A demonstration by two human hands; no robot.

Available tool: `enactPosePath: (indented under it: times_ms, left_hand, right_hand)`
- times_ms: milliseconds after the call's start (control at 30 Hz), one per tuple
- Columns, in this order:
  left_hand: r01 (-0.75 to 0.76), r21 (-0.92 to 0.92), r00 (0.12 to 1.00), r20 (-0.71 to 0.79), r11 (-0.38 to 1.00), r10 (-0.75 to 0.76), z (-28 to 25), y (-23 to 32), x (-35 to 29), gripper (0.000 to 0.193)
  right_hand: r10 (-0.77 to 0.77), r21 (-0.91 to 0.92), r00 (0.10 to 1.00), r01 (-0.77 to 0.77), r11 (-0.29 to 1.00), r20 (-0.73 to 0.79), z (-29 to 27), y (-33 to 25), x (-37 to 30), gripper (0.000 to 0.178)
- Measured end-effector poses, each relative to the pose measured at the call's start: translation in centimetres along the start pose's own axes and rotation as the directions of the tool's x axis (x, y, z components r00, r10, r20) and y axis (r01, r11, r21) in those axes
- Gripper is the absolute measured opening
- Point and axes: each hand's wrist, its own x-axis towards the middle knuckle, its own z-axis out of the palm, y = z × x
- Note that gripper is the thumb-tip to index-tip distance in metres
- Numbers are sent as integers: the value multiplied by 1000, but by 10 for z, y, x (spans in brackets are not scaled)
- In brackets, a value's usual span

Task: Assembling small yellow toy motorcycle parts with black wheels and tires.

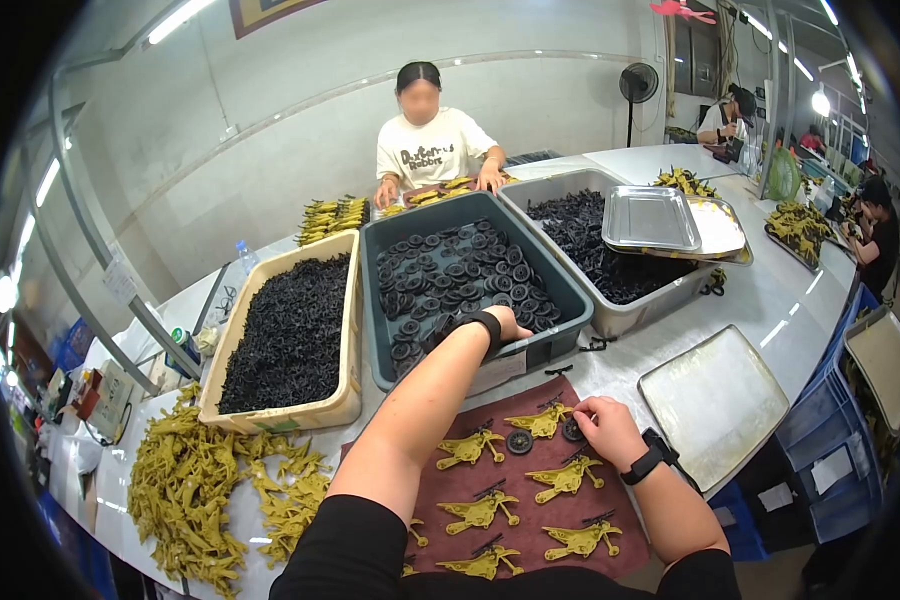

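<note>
My left hand [508, 322] is down inside the blue-grey bin [372, 300] of black toy wheels [460, 270], at its near right corner; its fingertips are hidden. On the dark red cloth [520, 482], my right hand [610, 432] pinches a black wheel [573, 430] at the end of an olive-yellow plastic frame [538, 424]. Another black wheel [519, 441] lies by that frame's other end. Several more such frames [566, 480] lie in rows on the cloth, with thin black pieces along them.
Left of the wheel bin stands a cream bin [348, 385] of small black parts; a grey bin [610, 318] of black parts stands right, with metal trays [652, 218] on it. Loose yellow frames [185, 490] are heaped at left. A flat tray [715, 405] lies right. Across sits another person [435, 150].
</note>
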Motion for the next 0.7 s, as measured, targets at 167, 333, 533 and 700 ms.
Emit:
enactPosePath:
  times_ms: [167,333,533,700]
  left_hand:
    - [-2,4,999,52,1000,2,-5,13,-1,81]
    - [-60,-65,996,67,996,64,-15,16,-12,82]
    - [-70,-112,996,46,991,75,1,6,3,67]
    - [-47,-176,996,-85,983,32,11,13,16,56]
  right_hand:
    - [9,6,1000,-9,1000,3,1,1,1,11]
    - [24,12,1000,-24,1000,5,0,1,0,11]
    - [-20,10,1000,20,1000,-7,1,4,0,11]
    - [4,10,1000,-4,1000,2,1,-1,-1,11]
